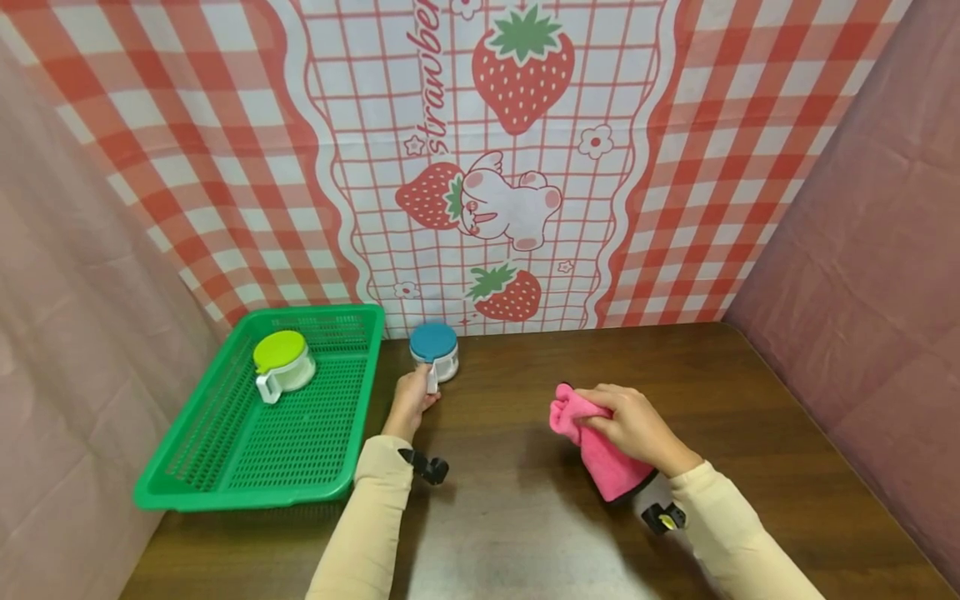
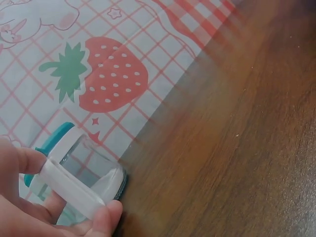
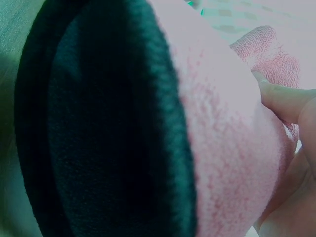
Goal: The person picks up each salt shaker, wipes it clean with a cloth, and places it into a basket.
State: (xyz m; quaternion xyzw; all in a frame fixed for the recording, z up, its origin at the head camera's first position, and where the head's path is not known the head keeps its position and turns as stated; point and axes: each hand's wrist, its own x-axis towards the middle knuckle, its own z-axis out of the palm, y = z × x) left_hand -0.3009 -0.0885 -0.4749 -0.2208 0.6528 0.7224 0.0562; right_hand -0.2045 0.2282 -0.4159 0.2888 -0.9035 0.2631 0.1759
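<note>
My left hand (image 1: 411, 401) grips the white handle (image 2: 74, 188) of a clear seasoning jar with a blue lid (image 1: 433, 341), near the back of the table. In the left wrist view the jar (image 2: 106, 165) has some white stuff low inside, and the thumb and fingers pinch the handle's two ends. My right hand (image 1: 632, 423) holds a bunched pink cloth (image 1: 609, 467) with dark edging over the right middle of the table. Up close in the right wrist view, the cloth (image 3: 224, 133) hides most of the scene and part of the fingers.
A green plastic basket (image 1: 362, 433) stands on the left of the wooden table (image 1: 495, 517). Inside it, toward the back, sits a similar jar with a lime-green lid (image 1: 281, 349). A strawberry-print checked curtain (image 1: 675, 167) hangs behind, with pink drapes at both sides.
</note>
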